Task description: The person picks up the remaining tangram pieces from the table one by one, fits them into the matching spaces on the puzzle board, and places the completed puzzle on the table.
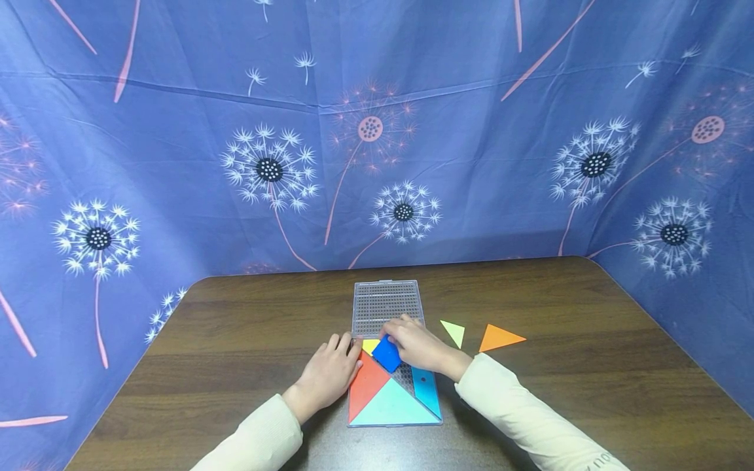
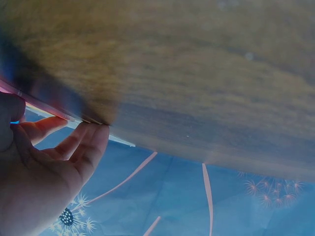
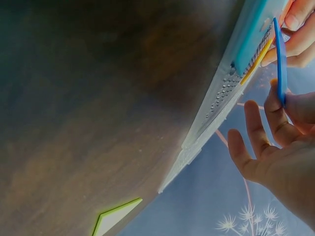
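My right hand pinches a dark blue square tile between thumb and finger. In the right wrist view the blue tile stands tilted on edge over the clear plastic case. My left hand rests along the left edge of the case, its fingers at the rim in the left wrist view. Inside the near half lie a red triangle, a light turquoise triangle, a blue piece at the right and a yellow piece, partly hidden.
The case's dotted far half lies flat behind my hands. To the right, a pale green triangle and an orange triangle lie on the brown wooden table. A blue dandelion-print cloth hangs behind the table.
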Demonstrator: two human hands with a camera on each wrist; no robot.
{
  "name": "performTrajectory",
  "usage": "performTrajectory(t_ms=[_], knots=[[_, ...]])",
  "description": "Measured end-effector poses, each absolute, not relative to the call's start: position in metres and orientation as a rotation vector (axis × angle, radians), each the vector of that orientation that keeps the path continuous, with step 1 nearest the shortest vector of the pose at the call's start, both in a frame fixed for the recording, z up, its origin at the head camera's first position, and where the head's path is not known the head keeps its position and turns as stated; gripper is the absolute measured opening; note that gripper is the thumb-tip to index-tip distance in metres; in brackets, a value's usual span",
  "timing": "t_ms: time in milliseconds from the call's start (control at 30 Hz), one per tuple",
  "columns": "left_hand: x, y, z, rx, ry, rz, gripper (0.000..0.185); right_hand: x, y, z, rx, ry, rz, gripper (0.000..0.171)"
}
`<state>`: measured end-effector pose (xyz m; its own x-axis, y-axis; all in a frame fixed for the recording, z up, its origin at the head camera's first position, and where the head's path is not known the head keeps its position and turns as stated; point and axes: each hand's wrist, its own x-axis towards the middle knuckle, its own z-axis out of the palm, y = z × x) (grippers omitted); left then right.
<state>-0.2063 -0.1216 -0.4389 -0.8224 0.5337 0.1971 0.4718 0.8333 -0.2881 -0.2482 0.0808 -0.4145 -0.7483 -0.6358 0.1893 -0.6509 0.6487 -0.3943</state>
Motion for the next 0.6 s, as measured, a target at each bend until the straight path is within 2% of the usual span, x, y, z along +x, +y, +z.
performTrajectory(t_ms=[600], knots=[[-0.2055, -0.1209, -0.4383, -0.770, -2.744, 0.333, 0.043, -0.2459, 0.0793, -0.4165, 1.117, -2.803, 0.497, 0.012]])
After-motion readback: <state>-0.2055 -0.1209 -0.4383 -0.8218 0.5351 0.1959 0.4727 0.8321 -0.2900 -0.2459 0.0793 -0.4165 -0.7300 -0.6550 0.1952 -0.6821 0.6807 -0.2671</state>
